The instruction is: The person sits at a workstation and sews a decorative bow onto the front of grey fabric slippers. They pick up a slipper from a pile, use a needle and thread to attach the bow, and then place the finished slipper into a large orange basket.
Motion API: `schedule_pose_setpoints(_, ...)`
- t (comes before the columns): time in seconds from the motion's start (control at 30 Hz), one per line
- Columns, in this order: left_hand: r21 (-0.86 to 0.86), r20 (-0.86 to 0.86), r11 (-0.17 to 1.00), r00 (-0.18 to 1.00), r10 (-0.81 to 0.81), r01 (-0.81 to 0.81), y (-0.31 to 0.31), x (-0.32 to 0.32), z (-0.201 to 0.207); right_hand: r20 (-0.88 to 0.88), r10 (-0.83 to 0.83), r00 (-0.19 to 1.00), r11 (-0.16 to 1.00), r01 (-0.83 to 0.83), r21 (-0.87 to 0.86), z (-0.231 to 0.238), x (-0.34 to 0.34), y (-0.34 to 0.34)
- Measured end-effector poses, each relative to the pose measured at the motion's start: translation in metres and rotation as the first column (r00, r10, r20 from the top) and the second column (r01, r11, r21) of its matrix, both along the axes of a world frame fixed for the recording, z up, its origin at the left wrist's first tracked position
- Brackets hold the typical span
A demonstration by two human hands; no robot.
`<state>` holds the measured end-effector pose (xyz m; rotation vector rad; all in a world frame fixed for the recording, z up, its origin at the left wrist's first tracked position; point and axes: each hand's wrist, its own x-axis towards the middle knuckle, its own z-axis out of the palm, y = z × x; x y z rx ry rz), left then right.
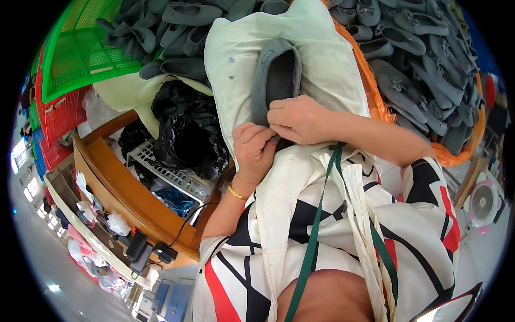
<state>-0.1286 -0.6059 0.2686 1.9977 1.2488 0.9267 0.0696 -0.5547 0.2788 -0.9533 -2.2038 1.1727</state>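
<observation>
A dark grey slip-on shoe [261, 88] lies on a white cloth-covered cushion [230, 80] over my lap, its opening facing up. My right hand [300, 119] is closed on the shoe's near end, fingers curled over the edge. Beside it, my left hand [251, 151] pinches the same end from the left, its fingertips meeting those of the right. Whether something small sits between the fingertips is hidden. The far end of the shoe rests free on the cloth.
Grey shoes [407, 70] fill an orange sack at the right, and more grey shoes [182, 37] pile up beside a green crate [91, 70] at the far left. A black plastic bag [188, 129] stands open left of the cushion, near a wooden drawer [137, 188].
</observation>
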Motion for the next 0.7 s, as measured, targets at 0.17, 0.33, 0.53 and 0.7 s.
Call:
schedule_pose_setpoints(0.17, 0.034, -0.061, 0.999, 0.997, -0.039, 0.041, 0.003, 0.003, 0.002, -0.312, -0.182, 0.933, 0.982, 0.154, -0.111, 0.003, -0.027, 0.017)
schedule_pose_setpoints(0.33, -0.095, -0.068, 0.995, 0.997, -0.033, 0.027, 0.008, 0.001, 0.011, -0.179, -0.337, 0.925, 0.573, 0.051, -0.818, 0.015, -0.015, 0.031)
schedule_pose_setpoints(0.53, -0.113, -0.079, 0.986, 0.989, -0.129, 0.120, 0.020, -0.003, 0.021, -0.192, -0.316, 0.929, 0.402, -0.052, -0.914, 0.021, -0.010, 0.037)
schedule_pose_setpoints(0.7, -0.196, -0.076, 0.960, 0.972, -0.220, 0.202, 0.030, -0.006, 0.027, -0.290, -0.425, 0.858, 0.395, -0.113, -0.912, 0.013, -0.012, 0.034)
